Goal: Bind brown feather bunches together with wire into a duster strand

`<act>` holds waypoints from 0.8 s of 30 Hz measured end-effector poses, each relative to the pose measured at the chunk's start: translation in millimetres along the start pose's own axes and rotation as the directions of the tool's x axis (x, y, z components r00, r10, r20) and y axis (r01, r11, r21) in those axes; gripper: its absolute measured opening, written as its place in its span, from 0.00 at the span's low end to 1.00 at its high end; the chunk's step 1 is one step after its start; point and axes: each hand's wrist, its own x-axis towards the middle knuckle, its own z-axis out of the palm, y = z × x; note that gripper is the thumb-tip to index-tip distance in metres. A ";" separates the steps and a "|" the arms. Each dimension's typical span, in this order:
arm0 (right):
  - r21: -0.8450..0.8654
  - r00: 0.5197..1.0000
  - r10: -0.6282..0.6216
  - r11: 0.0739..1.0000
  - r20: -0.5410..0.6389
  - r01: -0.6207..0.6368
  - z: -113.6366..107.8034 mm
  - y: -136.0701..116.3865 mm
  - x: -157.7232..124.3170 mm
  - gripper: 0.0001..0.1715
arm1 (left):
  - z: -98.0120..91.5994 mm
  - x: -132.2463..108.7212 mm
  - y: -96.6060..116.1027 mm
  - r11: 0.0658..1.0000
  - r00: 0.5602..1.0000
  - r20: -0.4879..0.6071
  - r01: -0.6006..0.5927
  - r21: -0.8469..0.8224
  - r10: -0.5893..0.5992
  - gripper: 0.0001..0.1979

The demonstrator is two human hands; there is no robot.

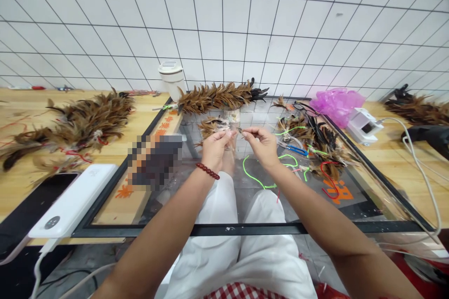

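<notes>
My left hand (214, 147), with a dark red bead bracelet (207, 171) at its wrist, is closed in a pinch above the glass tabletop. Just past its fingers shows a small bunch of brown feathers (209, 127) with pale fluff; whether the fingers hold it, I cannot tell. Close by on the right, my right hand (262, 145) pinches a tiny dark feather (239, 129) between thumb and forefinger. Bright green cord (250, 176) lies near the right wrist, and blue-handled thread snips (296, 150) rest beyond it.
A long feather garland (217, 98) lies along the back beside a white lidded cup (171, 79). More feather bundles (101, 121) lie left, others (324, 138) right. Also around are a purple plastic bag (338, 105), a white device (363, 125) with a cable, and a white power bank (75, 201).
</notes>
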 end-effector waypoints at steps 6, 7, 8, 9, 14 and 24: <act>-0.187 0.929 -0.262 0.930 0.262 0.316 -0.5 -9.5 -9.1 0.05 | 2.5 -2.9 1.6 0.996 0.994 0.099 0.049 -0.070 -0.042 0.12; -0.194 0.927 -0.252 0.930 0.279 0.312 0.0 -10.4 -9.6 0.04 | 2.2 -2.4 0.9 0.995 0.994 0.099 0.053 -0.079 -0.046 0.12; -0.196 0.937 -0.225 0.939 0.269 0.281 0.6 -11.0 -9.7 0.04 | 1.8 -1.7 0.0 0.995 0.994 0.097 0.052 -0.080 -0.044 0.12; -0.182 0.956 -0.181 0.957 0.233 0.225 1.3 -11.2 -9.3 0.06 | 1.2 -0.9 -1.0 0.997 0.995 0.094 0.041 -0.072 -0.034 0.11; 0.170 0.975 0.168 0.967 0.142 -0.191 4.8 -7.0 -2.3 0.12 | 1.1 -1.2 -3.2 0.996 0.985 0.157 -0.080 0.046 0.072 0.10; 0.231 0.950 0.245 0.929 0.194 -0.288 1.4 -5.2 3.2 0.13 | 4.5 -6.6 -4.8 0.997 0.992 0.128 0.003 0.082 -0.014 0.14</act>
